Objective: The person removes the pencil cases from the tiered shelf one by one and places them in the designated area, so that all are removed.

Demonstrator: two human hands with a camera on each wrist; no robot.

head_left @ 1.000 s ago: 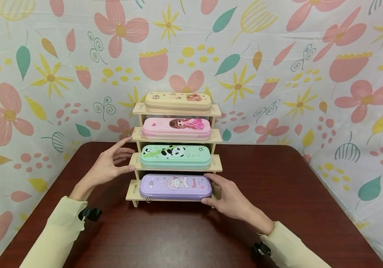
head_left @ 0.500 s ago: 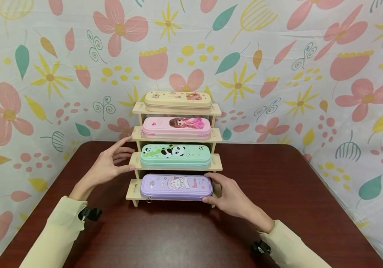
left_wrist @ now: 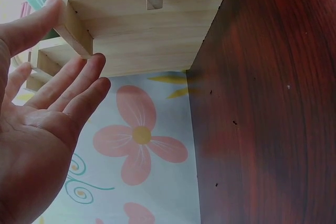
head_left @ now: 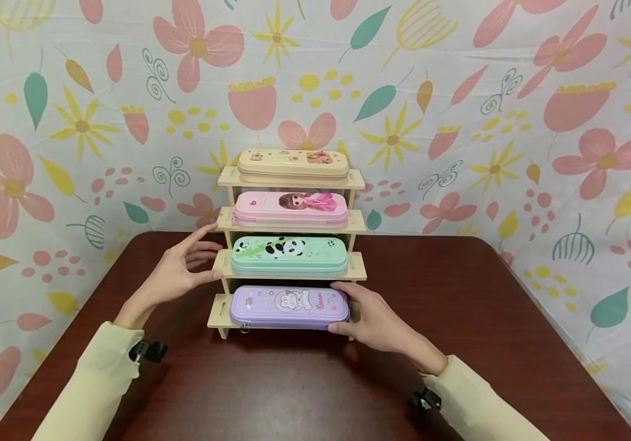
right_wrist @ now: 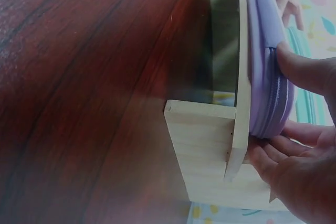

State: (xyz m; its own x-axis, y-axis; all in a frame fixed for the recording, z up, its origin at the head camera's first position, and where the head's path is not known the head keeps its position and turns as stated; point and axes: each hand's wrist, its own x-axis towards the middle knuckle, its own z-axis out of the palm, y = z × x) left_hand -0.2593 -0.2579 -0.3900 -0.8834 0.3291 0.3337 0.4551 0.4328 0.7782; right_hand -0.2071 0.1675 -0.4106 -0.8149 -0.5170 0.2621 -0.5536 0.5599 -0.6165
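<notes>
A wooden four-tier rack [head_left: 219,310] bears one zippered pencil case on each tier. On the lowest lies the purple pencil case [head_left: 288,307] with a rabbit print, its zipper pull at the front left. My right hand [head_left: 373,318] grips its right end, thumb on the front edge and fingers round the back; the right wrist view shows the fingertips at the zipper side [right_wrist: 273,103]. At the rack's left side, my left hand [head_left: 174,269] touches the shelf ends with extended fingers and thumb. In the left wrist view, the thumb tip [left_wrist: 52,4] meets a shelf end.
Above the purple case sit a mint panda pencil case [head_left: 290,256], a pink one with a girl print [head_left: 291,209] and a cream one [head_left: 293,165] on top. The rack stands on a dark red-brown table [head_left: 293,392], before a flower-patterned cloth [head_left: 448,73].
The purple pencil case shifts slightly right, then slightly back left, in my right hand's hold. My right hand now sits a little further left along it. My left hand stays in place.
</notes>
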